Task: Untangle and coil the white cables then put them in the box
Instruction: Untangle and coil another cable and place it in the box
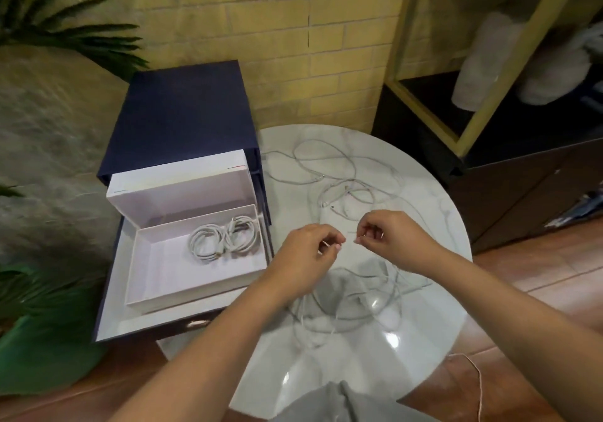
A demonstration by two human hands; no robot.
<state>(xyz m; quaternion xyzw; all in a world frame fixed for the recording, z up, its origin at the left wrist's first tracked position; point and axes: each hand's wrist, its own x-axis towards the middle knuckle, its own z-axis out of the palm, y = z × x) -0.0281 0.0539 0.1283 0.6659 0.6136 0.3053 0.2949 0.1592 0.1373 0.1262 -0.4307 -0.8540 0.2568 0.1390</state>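
Box (163,271): open, at the surface's (434,291) nine o'clock edge; coiled cables (222,238) lie in its one o'clock corner.
Left hand (310,255): fingers curled, pinching a thin white strand.
Right hand (388,238): just beside it at three o'clock, also pinching a strand.
Loose cables (339,189): tangled on the surface at twelve o'clock of the hands, more at six.

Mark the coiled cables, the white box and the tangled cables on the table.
coiled cables (225,240): head view, where the two coils meet.
white box (182,269): head view, bare floor of its inner tray.
tangled cables (339,189): head view, knot in the far bunch.
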